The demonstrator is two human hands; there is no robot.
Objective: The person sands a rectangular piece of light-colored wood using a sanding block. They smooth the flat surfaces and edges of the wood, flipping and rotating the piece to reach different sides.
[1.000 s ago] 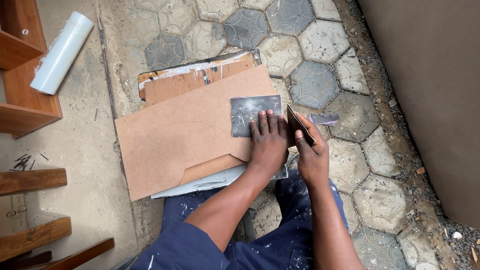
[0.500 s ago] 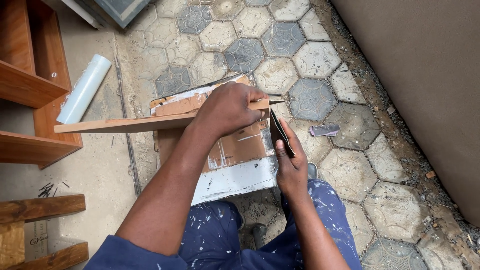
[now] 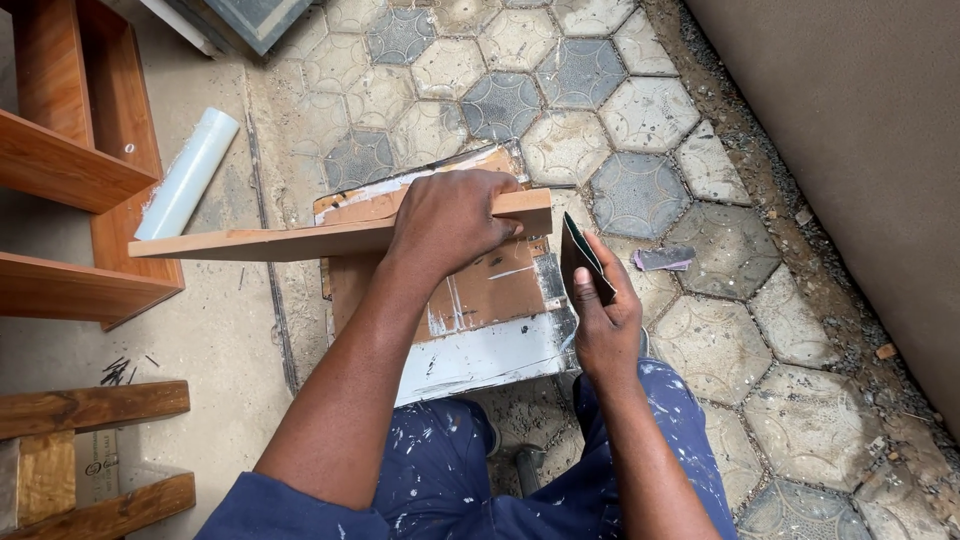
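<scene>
Head view, looking down past both forearms to a paved floor of hexagonal tiles (image 3: 640, 190).

Item 1: left hand (image 3: 450, 220), closed over the top of a thin brown board (image 3: 300, 240). The board stands on its long edge, seen edge-on, running from the left toward the right hand. Fingers wrap over the far face and the thumb side presses the near face, a grip that seems meant to keep the panel upright and steady. The hand sits near the board's right end, so most of the board's length juts out unsupported to the left.

Item 2: right hand (image 3: 605, 320), closed on a folded dark sheet of abrasive paper (image 3: 580, 255). The sheet rises from the fingers with its upper tip just beside the board's right end; whether it touches cannot be told. Held folded, it likely gives a stiffer working edge.

Item 3: paint-smeared white and brown panel (image 3: 480, 340), lying flat on the floor under the board and serving as a work base, its near edge at the person's knees.

Item 4: small grey scrap (image 3: 662, 259) on the tiles, right of the panel, apart from both hands.

Item 5: white roll (image 3: 188, 172) lying beside wooden shelving (image 3: 70, 170) at left.

Item 6: timber pieces (image 3: 90, 408), lower left corner.
</scene>
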